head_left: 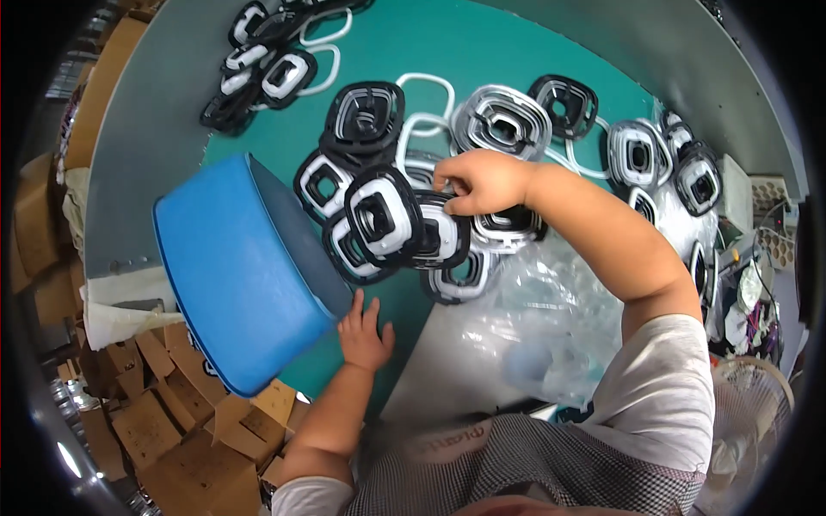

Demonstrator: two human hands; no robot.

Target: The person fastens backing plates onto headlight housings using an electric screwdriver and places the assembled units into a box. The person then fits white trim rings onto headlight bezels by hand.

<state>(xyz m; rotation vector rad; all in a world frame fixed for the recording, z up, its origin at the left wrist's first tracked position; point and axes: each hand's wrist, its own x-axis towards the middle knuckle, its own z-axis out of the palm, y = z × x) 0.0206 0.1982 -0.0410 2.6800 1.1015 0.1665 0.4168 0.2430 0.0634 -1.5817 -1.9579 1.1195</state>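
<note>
On the green table lies a pile of black, white and grey rounded-square ring-shaped parts, some with pale looped tubes (428, 77). My right hand (489, 181) reaches over the pile from the right. Its fingers are curled, thumb and forefinger closed at the upper rim of a black-and-white rounded-square part (440, 236); the exact contact is partly hidden. Another such part (384, 215) overlaps it on the left. My left hand (366, 337) holds nothing, fingers apart, its fingertips at the lower rim of a blue plastic bin (232, 267). The bin is tipped, with its opening facing the pile.
More ring-shaped parts lie at the far left (286, 76) and right (638, 153). Clear plastic bags (542, 318) cover the table's near right. Grey walls (142, 172) border the table. Cardboard boxes (163, 430) fill the lower left; a fan (753, 404) stands at the lower right.
</note>
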